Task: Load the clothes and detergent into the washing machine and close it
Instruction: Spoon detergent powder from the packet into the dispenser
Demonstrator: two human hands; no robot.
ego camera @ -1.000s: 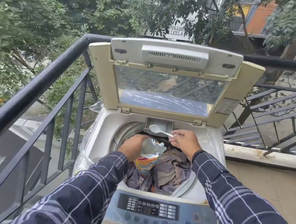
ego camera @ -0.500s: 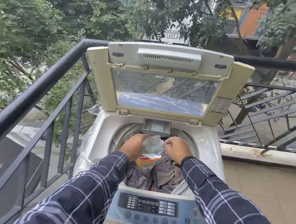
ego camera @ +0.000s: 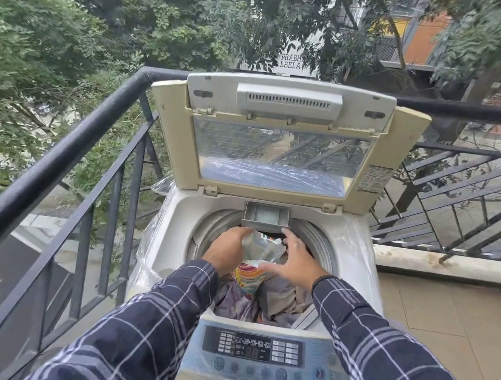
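Note:
A top-loading washing machine (ego camera: 173, 231) stands with its lid (ego camera: 282, 137) raised upright. Grey and purple clothes (ego camera: 277, 301) fill the drum. A small grey detergent drawer (ego camera: 266, 216) juts out at the drum's back rim. My left hand (ego camera: 226, 250) grips a colourful detergent pouch (ego camera: 256, 258) with a silvery open top, held over the clothes. My right hand (ego camera: 295, 262) is spread, its thumb and palm resting against the pouch's right side and its fingertips just below the drawer. No spoon is visible.
A black metal railing (ego camera: 60, 163) runs close along the machine's left and behind it. The control panel (ego camera: 260, 350) faces me at the front edge. Clear plastic wrap (ego camera: 358, 241) covers the machine's sides. A tiled balcony floor (ego camera: 451, 328) lies to the right.
One second ago my right hand held a white spoon at the drawer; it then went to the pouch's mouth. The spoon is now out of sight and the right hand has spread wide beside the pouch.

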